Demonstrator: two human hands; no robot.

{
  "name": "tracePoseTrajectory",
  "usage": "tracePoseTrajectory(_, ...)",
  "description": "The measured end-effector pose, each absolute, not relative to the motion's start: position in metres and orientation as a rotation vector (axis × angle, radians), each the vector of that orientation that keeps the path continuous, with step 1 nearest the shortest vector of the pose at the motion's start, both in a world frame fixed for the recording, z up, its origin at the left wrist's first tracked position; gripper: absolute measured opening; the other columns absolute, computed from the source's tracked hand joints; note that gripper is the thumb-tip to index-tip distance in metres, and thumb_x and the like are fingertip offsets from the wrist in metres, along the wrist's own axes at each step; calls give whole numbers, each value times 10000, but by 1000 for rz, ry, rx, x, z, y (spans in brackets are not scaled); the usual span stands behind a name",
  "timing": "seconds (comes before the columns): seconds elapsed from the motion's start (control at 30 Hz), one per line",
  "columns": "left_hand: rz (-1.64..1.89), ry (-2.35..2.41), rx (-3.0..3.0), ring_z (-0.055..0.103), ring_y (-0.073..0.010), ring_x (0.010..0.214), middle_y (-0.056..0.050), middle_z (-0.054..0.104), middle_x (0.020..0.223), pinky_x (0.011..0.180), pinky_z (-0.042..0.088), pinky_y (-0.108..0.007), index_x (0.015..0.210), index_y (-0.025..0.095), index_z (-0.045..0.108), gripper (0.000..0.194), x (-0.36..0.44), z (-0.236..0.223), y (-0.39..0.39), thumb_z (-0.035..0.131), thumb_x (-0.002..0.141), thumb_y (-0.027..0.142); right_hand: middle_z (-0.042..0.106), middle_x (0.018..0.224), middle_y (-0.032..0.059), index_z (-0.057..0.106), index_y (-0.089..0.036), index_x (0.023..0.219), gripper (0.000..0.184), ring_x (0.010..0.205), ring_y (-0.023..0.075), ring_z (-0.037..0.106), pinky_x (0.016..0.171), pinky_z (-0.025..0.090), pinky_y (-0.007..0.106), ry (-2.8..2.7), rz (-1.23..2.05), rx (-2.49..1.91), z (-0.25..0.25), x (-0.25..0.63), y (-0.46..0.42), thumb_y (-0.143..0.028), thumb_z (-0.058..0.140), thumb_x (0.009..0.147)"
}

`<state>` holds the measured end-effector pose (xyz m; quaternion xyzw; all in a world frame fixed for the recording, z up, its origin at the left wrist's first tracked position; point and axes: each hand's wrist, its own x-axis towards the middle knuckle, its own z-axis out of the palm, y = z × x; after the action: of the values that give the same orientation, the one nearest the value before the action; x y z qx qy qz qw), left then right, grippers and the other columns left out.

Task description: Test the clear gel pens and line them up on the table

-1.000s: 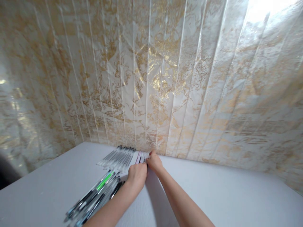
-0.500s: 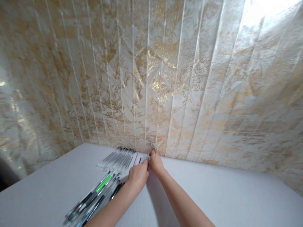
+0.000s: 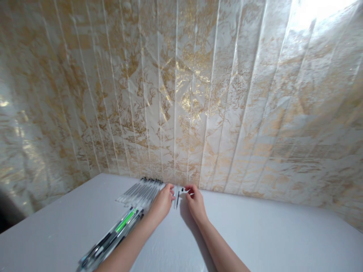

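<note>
My left hand (image 3: 163,199) is at the back of the white table, over the right end of a row of clear pens (image 3: 140,192) with black ends. Its fingers are bent and slightly apart, with no object visible in them. To its right a slim clear pen with a dark refill (image 3: 177,199) lies on the table. My right hand (image 3: 196,204) hovers right of that pen, thumb and fingers parted. Just off its fingertips is a small black piece (image 3: 182,189), perhaps a cap; whether they touch is unclear.
A loose pile of pens (image 3: 109,240), one with a bright green barrel (image 3: 126,221), lies at the front left, partly behind my left forearm. The white table (image 3: 255,234) meets a wall covering with a shiny gold pattern (image 3: 187,102) at its back edge.
My hands were together over the pens at the back. Now they have come apart, left hand to the left, right hand slightly right, uncovering a pen and the small black piece between them.
</note>
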<state>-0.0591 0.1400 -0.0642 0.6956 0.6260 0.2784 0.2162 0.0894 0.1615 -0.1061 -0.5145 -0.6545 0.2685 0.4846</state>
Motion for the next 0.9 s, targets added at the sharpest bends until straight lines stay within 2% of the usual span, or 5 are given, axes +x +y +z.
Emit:
tracePoseTrajectory(0.17,876,1698,1891,607,-167,1090,-134,633,1191,931,431,-271,1242,145,427,440,-53,-62,136,396,823,13,590,953,38,546,-198,1171,473,738,154,540,682,453,257,-1848,644,-814,-100,69,135,-87,522,711)
tracePoseTrajectory(0.4,902,1645,1876,609,-204,1094,-147,626,1204,937,435,-300,1241,148,441,426,-49,-73,136,444,820,86,623,765,9,571,-179,1053,331,651,164,557,631,429,251,-1876,593,-972,-95,72,137,-99,483,744)
tracePoseTrajectory(0.5,959,1616,1879,608,-210,1086,-153,570,1281,940,440,-308,1242,145,445,405,-51,-72,140,472,839,177,644,785,51,596,-148,1029,265,729,208,594,686,449,288,-1799,454,-1225,-97,81,143,-159,523,774)
tracePoseTrajectory(0.63,1035,1644,1848,473,-213,1258,-162,511,1343,1058,334,-323,1272,113,428,455,-61,-72,151,463,821,151,666,796,95,649,-109,1038,296,864,277,589,779,451,340,-1794,270,-1447,-104,90,153,-204,594,763)
tracePoseTrajectory(0.9,1009,1652,1666,419,-237,1313,-186,492,1384,1107,268,-337,1287,65,439,603,-79,-92,168,480,685,83,681,1050,120,623,-96,1182,497,968,248,571,896,433,324,-1854,241,-1462,-114,92,163,-4,441,729)
